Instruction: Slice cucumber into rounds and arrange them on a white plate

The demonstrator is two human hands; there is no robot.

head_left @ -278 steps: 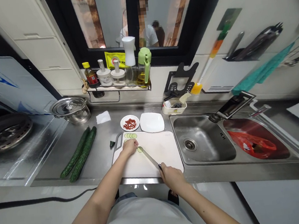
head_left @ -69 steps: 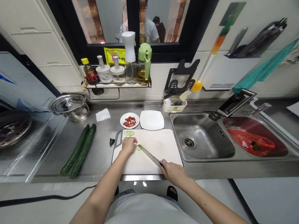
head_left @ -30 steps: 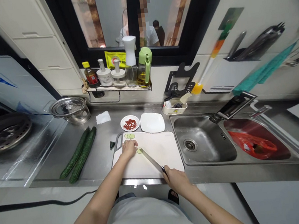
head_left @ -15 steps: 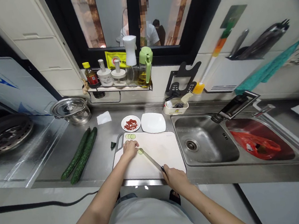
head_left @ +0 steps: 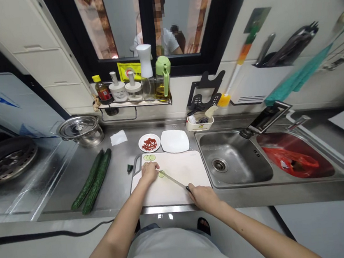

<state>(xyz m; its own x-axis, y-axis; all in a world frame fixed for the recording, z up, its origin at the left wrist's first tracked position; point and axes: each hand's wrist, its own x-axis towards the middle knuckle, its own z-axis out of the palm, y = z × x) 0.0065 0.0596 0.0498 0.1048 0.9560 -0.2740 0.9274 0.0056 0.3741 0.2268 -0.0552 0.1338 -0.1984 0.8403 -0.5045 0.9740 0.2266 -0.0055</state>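
A kitchen knife (head_left: 175,182) is in my right hand (head_left: 205,199), fingers wrapped round its dark handle. Its tip end lies over a thin cucumber slice (head_left: 161,174) on the white cutting board (head_left: 182,165). My left hand (head_left: 150,171) rests on the board's left part, fingers bent, with the fingertips at the slice's left edge. Several round cucumber slices (head_left: 149,157) overlap at the board's upper left corner. Two long whole cucumbers (head_left: 97,179) lie on the counter to the left, and a dark green end piece (head_left: 129,168) sits beside the board's handle.
Behind the board are a plate of small red pieces (head_left: 149,143) and a white square plate (head_left: 175,140). A lidded steel pot (head_left: 82,131) and folded paper (head_left: 118,137) stand left. The steel sink (head_left: 234,163) adjoins the board's right. A condiment shelf (head_left: 134,103) hangs under the window.
My right hand and the knife handle have shifted slightly up and to the right, so the blade lies at a shallower angle. My left hand stays beside the slice. The view has moved a little.
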